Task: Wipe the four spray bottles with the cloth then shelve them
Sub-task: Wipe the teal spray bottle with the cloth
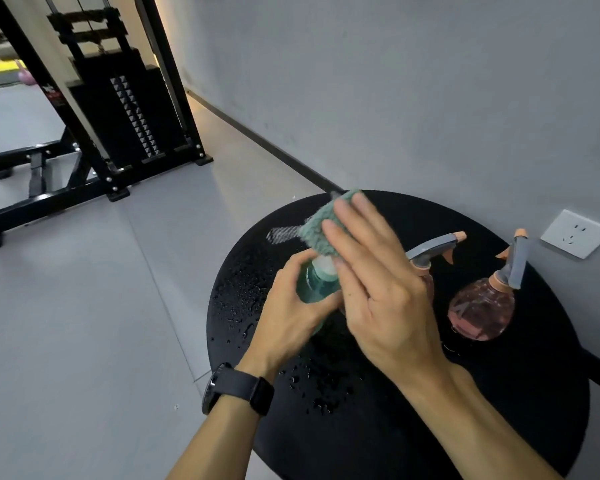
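Note:
My left hand (288,306) grips the body of a teal spray bottle (317,284) above the round black table (499,393). My right hand (378,282) presses a green fluffy cloth (321,225) against the bottle's top with fingers mostly straight; the sprayer head is hidden under the cloth. A pink round spray bottle (480,315) with a grey and orange trigger stands at the right. A second pink bottle is mostly hidden behind my right hand; only its grey and orange sprayer head (433,249) shows.
Water droplets (243,296) cover the table's left and front parts. A grey wall with a white socket (577,233) runs close behind the table. A black weight machine (118,109) stands on the grey floor at the far left.

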Tool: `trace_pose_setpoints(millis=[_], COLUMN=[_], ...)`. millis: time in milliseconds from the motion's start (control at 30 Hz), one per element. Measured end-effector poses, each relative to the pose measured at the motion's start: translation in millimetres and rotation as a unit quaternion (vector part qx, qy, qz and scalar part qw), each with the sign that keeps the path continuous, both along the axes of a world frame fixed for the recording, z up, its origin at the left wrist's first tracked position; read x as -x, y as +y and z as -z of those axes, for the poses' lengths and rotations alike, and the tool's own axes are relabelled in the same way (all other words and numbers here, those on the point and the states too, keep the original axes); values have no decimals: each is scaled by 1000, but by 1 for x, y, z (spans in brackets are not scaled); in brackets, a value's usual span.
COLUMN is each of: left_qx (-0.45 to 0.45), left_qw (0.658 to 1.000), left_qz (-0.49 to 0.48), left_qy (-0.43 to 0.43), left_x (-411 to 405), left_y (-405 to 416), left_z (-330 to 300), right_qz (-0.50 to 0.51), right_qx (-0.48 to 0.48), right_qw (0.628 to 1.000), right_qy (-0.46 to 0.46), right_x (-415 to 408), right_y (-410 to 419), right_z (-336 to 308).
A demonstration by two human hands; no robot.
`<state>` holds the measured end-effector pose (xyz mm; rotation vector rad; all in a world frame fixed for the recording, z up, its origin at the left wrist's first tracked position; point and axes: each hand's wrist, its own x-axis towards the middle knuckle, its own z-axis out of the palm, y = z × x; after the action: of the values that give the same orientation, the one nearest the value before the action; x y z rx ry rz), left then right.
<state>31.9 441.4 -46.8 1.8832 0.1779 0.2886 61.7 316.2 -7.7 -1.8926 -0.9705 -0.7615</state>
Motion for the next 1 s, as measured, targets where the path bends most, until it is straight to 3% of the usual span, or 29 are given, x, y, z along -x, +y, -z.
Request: trace_pose_setpoints(millis=[133,367,533,833,1000], left_qx=[-39,-58,-21,-42,-48], left_qw=[999,997,998,998,997], left_qz=[6,-52,-58,-52,-64], left_qy=[-20,-24,-12,5,6], left_x=[0,2,1,2,-1], left_y=[-3,-5,-3,-4,-4], left_z=[-3,0,0,5,8], right_qz=[-53,-59,-12,55,89], right_qx=[48,63,47,-3,-55], right_qw=[997,996,998,991,992], right_qy=[22,31,47,120,68], right_x=[5,2,-8,-28,-19], right_y=[5,3,-8,-29,-23], right_z=[8,12,10,10,3])
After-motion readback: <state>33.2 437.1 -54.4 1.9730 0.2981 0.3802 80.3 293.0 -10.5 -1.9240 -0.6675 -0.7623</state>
